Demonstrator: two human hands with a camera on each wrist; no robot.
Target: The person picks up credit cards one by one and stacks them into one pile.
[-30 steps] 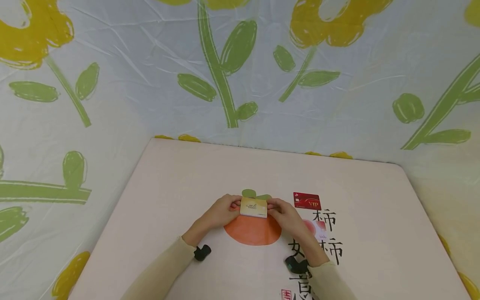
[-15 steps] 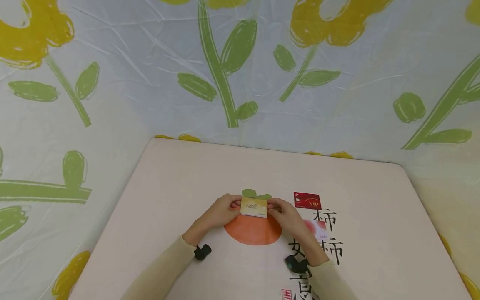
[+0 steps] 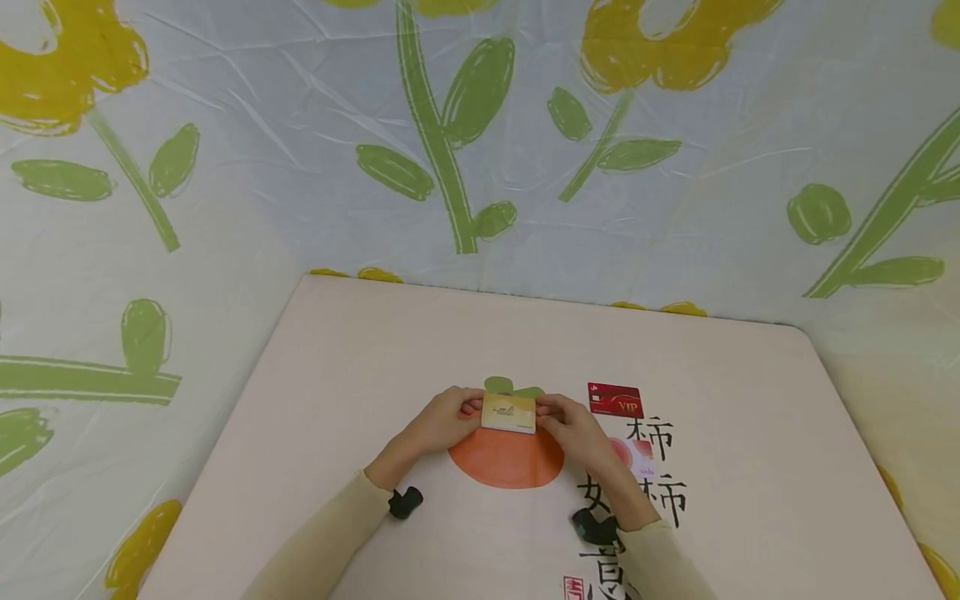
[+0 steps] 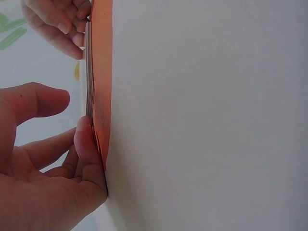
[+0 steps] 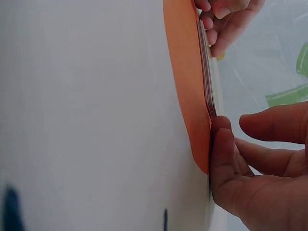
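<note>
The card stack (image 3: 508,414) lies between the left hand (image 3: 447,419) and right hand (image 3: 573,428), which hold its opposite ends.

Card stack (image 3: 508,413): smooth, glossy-looking plastic. Red card (image 3: 615,400): smooth plastic. Backdrop (image 3: 532,167): creased, faintly shiny. Tabletop (image 3: 405,350): smooth, matt.

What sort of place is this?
Probably a makeshift tabletop recording booth: creased white sheets printed with yellow flowers border a pale pink rectangular table, and small black wrist-worn devices are visible.

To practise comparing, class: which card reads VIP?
The dark red rectangular card, lying beyond the pink and white rectangular card; neither that nor the gold-topped card stack visibly does.
</note>
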